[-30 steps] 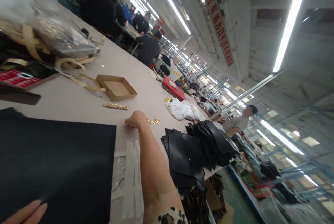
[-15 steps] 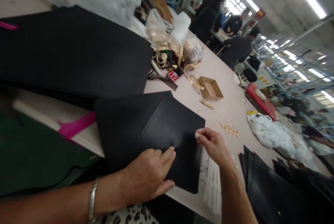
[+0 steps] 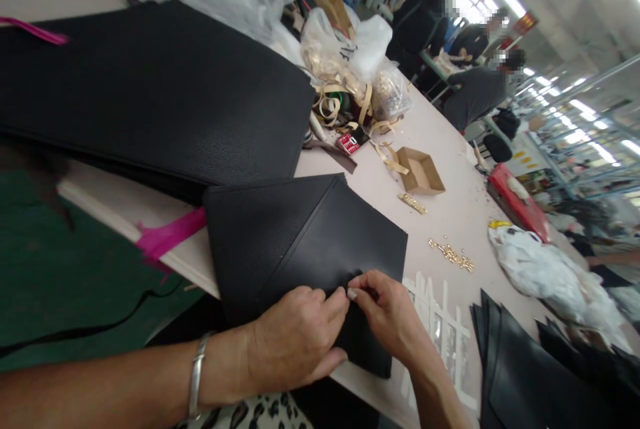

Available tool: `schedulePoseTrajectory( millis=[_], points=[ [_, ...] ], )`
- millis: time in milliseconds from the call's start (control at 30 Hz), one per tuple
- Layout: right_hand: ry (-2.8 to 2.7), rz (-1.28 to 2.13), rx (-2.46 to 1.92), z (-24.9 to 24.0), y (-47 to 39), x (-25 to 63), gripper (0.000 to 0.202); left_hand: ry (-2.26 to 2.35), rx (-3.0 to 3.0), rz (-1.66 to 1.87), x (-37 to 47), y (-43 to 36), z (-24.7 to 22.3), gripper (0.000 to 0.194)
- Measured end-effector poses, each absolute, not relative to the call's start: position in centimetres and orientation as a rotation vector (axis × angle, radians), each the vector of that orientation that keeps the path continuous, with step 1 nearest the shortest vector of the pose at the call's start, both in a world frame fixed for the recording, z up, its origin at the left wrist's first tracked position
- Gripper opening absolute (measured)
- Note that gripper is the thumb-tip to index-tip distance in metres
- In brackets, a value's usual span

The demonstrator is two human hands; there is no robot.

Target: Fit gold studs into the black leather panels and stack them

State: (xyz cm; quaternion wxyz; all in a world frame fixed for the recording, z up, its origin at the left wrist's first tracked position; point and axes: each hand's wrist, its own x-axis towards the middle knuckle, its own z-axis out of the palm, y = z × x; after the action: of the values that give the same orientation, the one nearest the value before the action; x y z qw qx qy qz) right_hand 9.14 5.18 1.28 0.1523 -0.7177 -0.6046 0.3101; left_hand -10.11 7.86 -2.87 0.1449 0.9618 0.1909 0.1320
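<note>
A black leather piece (image 3: 310, 236) with a diagonal seam lies across the table's near edge. My left hand (image 3: 305, 326) rests on it, fingers bent and pressed together, their tips against the leather near its middle. My right hand (image 3: 387, 312) is closed in a pinch, thumb and index finger meeting right beside the left fingertips. Whatever lies between those fingertips is hidden or too small to make out. Small gold metal pieces (image 3: 453, 256) lie scattered on the table to the right of the leather.
A large black leather stack (image 3: 165, 96) covers the left. Behind stand an open cardboard box (image 3: 420, 172) and plastic bags (image 3: 345, 49). More black pieces (image 3: 520, 356) lie at right, near a white plastic bag (image 3: 540, 262). A magenta strip (image 3: 173, 232) hangs over the edge. People work farther back.
My right hand has moved left and down from the leather's right edge to meet my left fingertips. My left fingers are more bent now. The camera view has shifted slightly.
</note>
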Motion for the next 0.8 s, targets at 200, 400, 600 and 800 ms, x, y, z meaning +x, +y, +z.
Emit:
schedulePoseTrajectory(
  millis=[200,400,600,800],
  points=[
    [-1.730,0.941,-2.200,2.2,6.2,8.5,0.013,0.559,2.772,0.387,-10.1,7.9,-2.9,0.057],
    [-1.690,1.009,-2.360,2.3,8.1,8.8,0.005,0.565,2.742,0.389,-10.1,7.8,-3.3,0.051],
    [-1.639,1.072,-2.464,2.9,9.6,8.5,0.010,0.556,2.705,0.396,-10.1,7.9,-3.4,0.045],
    [-1.408,1.100,-2.276,2.0,8.1,8.9,0.017,0.603,2.686,0.423,-10.2,7.9,-3.6,0.043]
  ],
)
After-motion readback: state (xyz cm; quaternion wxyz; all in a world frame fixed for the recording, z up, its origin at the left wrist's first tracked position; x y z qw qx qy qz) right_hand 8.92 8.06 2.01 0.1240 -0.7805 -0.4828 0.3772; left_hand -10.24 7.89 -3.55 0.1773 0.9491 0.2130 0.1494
